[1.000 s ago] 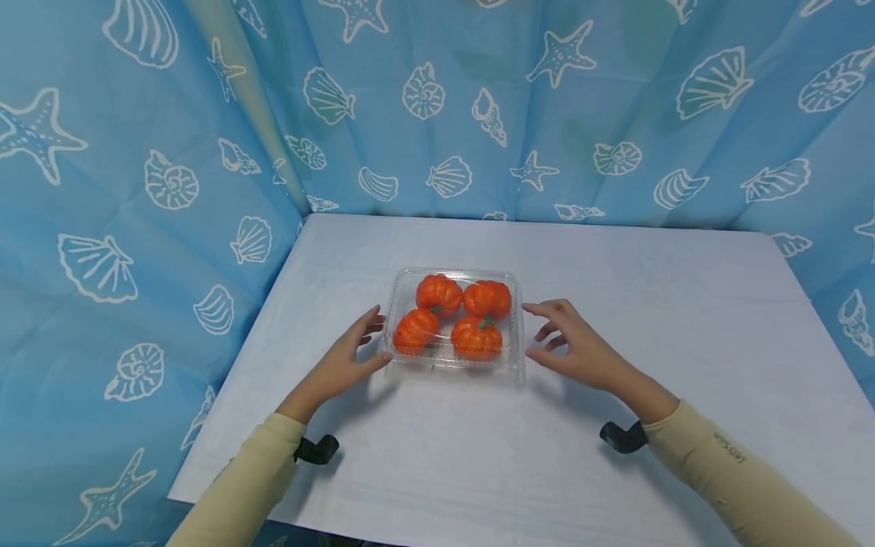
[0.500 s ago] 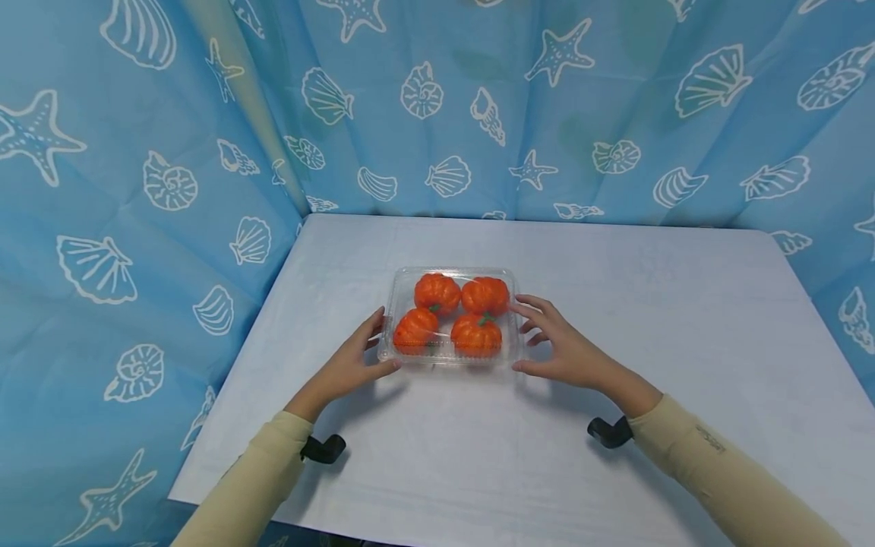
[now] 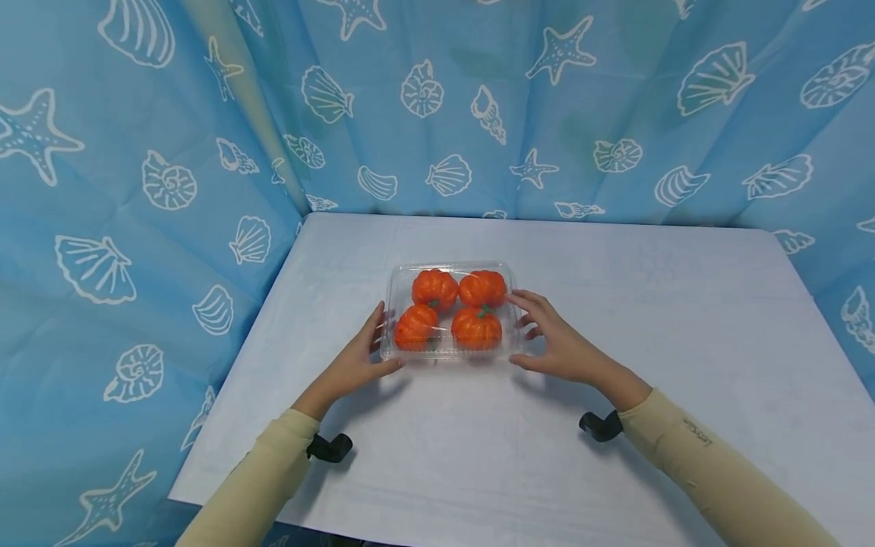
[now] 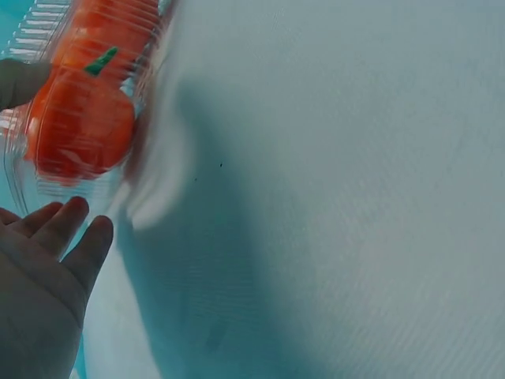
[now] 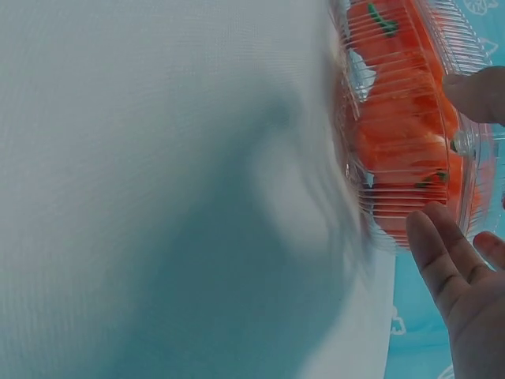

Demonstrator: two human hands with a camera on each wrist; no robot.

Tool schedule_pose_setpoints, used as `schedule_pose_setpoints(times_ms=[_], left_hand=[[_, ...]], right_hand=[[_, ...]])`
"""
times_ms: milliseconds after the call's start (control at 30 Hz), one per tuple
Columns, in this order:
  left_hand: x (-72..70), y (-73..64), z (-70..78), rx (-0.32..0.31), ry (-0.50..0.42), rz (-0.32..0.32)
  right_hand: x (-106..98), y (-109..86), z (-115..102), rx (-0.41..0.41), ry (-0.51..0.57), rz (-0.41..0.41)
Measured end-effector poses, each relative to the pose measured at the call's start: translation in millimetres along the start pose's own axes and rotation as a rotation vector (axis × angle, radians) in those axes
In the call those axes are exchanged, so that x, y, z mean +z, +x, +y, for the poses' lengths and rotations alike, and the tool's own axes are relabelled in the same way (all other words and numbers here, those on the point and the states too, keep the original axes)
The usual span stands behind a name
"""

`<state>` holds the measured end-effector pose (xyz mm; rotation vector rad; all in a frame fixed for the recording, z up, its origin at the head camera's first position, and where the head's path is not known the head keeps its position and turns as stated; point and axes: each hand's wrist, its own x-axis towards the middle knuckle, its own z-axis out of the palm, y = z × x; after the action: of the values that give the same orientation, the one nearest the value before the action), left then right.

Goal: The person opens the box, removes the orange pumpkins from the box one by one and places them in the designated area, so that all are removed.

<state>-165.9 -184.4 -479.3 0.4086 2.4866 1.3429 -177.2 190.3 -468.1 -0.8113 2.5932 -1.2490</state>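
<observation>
A clear plastic clamshell box (image 3: 444, 351) with a ribbed rim stands near the middle of the white table (image 3: 656, 304). Inside lie several small orange pumpkins (image 3: 476, 328) with green stems. My left hand (image 3: 354, 366) holds the box's left side, thumb along the front edge and fingers on the side wall. On the other side, my right hand (image 3: 557, 342) grips it the same way, its index finger reaching the top of the rim. The right wrist view shows the right thumb (image 5: 477, 95) against the ribbed lid and fingertips at the end wall.
Blue curtains (image 3: 447, 99) with white shell and starfish prints hang behind the table and along its left side. A black wrist mount (image 3: 330, 448) sits at the left cuff, another black mount (image 3: 601, 427) at the right.
My right hand has moved left from beside the box onto its side. My left hand has closed in slightly. The box has shifted a little left, then slightly up in the head view.
</observation>
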Motion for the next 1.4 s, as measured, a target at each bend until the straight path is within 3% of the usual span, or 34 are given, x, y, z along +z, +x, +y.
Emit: schedule_pose_setpoints(times_ms=[333, 600, 1233, 1400], left_hand=[[3.2, 2.6, 1.7, -0.025, -0.05, 0.007], [6.7, 3.2, -0.8, 0.011, -0.206, -0.007], [18.5, -0.5, -2.9, 0.081, -0.202, 0.084], [20.3, -1.4, -4.8, 0.075, -0.219, 0.096]], right_hand=[[4, 2.7, 3, -0.026, 0.002, 0.009], [7, 5.5, 0, -0.024, -0.021, 0.018], [8, 9.4, 4, 0.005, 0.004, 0.011], [9, 9.7, 4, 0.001, 0.009, 0.01]])
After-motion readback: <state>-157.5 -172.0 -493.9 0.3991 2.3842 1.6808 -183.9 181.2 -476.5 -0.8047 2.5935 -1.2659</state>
